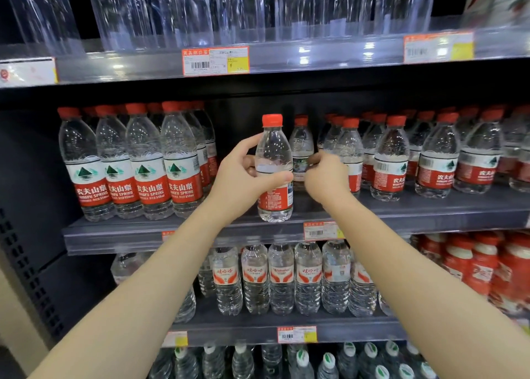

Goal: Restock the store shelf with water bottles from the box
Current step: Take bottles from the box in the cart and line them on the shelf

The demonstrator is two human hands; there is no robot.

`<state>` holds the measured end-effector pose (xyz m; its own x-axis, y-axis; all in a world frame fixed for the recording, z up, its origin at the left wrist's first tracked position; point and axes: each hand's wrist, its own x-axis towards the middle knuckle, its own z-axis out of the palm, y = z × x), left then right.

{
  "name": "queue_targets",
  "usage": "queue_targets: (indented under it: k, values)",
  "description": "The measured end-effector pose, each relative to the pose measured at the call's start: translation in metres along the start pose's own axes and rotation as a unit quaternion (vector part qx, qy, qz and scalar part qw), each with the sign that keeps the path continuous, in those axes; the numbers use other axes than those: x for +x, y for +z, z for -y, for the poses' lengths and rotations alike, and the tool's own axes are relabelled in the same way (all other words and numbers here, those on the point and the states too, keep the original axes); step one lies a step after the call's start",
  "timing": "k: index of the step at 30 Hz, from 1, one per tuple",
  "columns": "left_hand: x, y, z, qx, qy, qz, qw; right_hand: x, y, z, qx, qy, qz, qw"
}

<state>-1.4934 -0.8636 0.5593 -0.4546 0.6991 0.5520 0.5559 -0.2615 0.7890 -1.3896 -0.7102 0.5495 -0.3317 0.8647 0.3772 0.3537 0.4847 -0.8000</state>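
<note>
Shelving: left hand (243, 175) wraps a bottle (274, 149) in the shelf (183, 235) gap; right hand (324, 177) pinches the rear bottle (301, 142); next, probably push both back.

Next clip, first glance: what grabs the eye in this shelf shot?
Dead centre, the left hand grips a red-capped water bottle, upright at the front edge of the middle shelf, in the gap between two full groups of bottles. The right hand curls its fingers against a second bottle just behind it. Above, the clear dividers on the top shelf look empty.
</note>
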Motion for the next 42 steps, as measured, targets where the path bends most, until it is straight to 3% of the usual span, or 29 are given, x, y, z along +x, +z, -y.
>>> queue_targets:
  k: [5, 12, 18, 25, 42]
  values:
    - [0.019, 0.033, 0.008, -0.007, -0.030, -0.005, 1.000, -0.001, -0.025, -0.023, 0.121, -0.005, 0.024, 0.992]
    - [0.040, 0.068, 0.022, -0.011, -0.048, -0.012, 0.999, -0.011, -0.042, -0.035, 0.086, -0.063, 0.089, 0.990]
    - [0.041, 0.085, 0.033, -0.023, -0.060, -0.015, 0.998, -0.016, -0.030, -0.040, 0.026, -0.081, 0.043, 0.995]
    - [0.033, 0.065, 0.035, 0.054, -0.043, 0.069, 0.995, -0.020, -0.025, -0.040, 0.046, -0.081, 0.003, 0.996]
    - [0.052, 0.075, 0.043, 0.076, -0.064, 0.043, 0.994, -0.011, -0.009, -0.042, -0.034, -0.101, -0.065, 0.992]
